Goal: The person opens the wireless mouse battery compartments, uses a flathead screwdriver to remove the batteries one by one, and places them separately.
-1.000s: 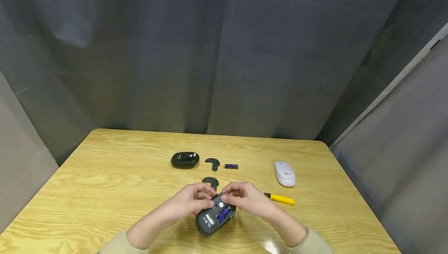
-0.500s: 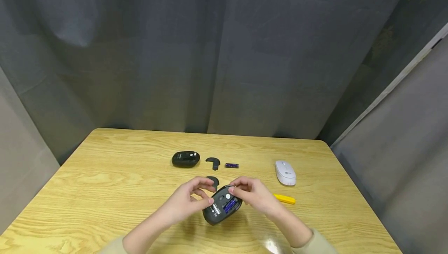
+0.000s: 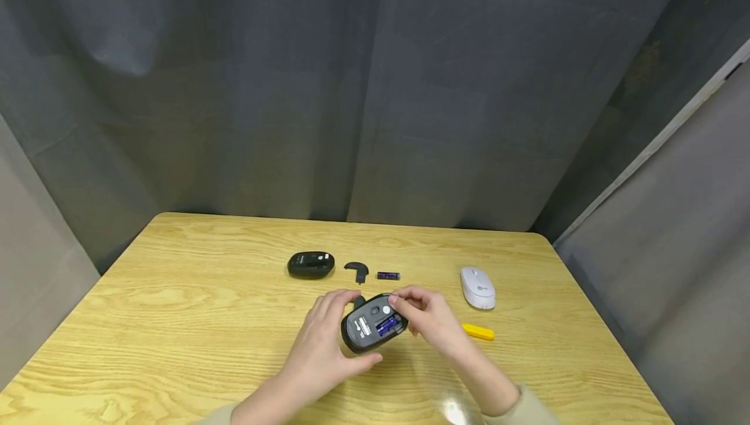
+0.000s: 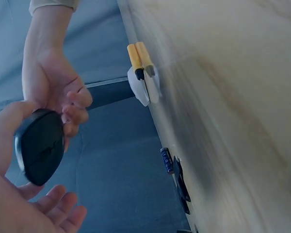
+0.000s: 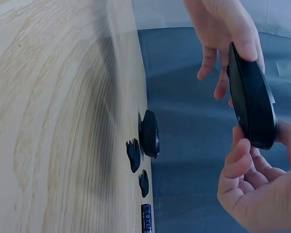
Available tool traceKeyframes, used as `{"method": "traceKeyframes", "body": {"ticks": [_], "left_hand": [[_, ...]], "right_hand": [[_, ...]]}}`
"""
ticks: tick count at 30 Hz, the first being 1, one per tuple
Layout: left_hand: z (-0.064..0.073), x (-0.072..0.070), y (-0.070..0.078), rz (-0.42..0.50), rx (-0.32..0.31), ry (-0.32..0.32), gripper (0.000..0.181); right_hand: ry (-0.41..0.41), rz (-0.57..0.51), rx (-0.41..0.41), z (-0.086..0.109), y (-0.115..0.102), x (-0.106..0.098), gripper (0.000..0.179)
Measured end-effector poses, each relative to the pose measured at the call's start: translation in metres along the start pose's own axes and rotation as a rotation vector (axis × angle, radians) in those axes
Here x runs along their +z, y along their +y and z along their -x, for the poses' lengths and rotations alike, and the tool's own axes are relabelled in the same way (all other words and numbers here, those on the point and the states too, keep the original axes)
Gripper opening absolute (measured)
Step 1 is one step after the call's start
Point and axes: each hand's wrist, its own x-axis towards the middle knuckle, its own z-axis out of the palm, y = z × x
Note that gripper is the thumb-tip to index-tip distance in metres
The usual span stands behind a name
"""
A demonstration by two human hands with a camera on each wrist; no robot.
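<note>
A black computer mouse [image 3: 355, 339] is held underside up above the table, two purple batteries [image 3: 387, 326] in its uncovered compartment. My right hand [image 3: 436, 327] pinches its far right end, thumb on the underside. Around the other end, my left hand [image 3: 319, 350] is spread, fingers by the far edge and thumb apart from the near side. The right wrist view has the mouse [image 5: 254, 104] edge-on between both hands. One black battery cover [image 3: 359, 301] is partly hidden behind the mouse; a second cover [image 3: 360, 272] lies farther back.
A second black mouse [image 3: 310, 265] lies upside down at the back, its compartment uncovered. Near the covers is a loose purple battery [image 3: 388, 276]. To the right are a white mouse [image 3: 478, 288] and a yellow-handled screwdriver [image 3: 478, 332], partly hidden by the right hand.
The held mouse has moved up and right and turned flatter. My left hand has loosened from its pinch and spread around the mouse's left end; the right hand keeps its pinch.
</note>
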Motion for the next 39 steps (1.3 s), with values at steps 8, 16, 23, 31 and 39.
{"method": "traceKeyframes", "body": {"ticks": [8, 16, 23, 31, 39], "left_hand": [[-0.003, 0.011, 0.002, -0.041, 0.049, 0.115, 0.087], [-0.007, 0.015, -0.002, 0.027, 0.093, 0.200, 0.075], [-0.007, 0.014, -0.005, 0.082, 0.107, 0.190, 0.071], [-0.008, 0.006, -0.006, 0.137, 0.076, 0.135, 0.070], [-0.007, -0.004, -0.006, 0.168, 0.048, 0.082, 0.071]], "right_hand": [[0.054, -0.075, 0.020, 0.003, -0.004, 0.005, 0.030], [0.082, -0.074, 0.042, 0.006, -0.005, 0.009, 0.029], [0.072, -0.065, 0.041, 0.009, -0.004, 0.009, 0.028], [0.034, 0.003, -0.013, 0.012, -0.006, 0.007, 0.028], [0.021, 0.236, -0.196, 0.013, -0.004, -0.006, 0.022]]}}
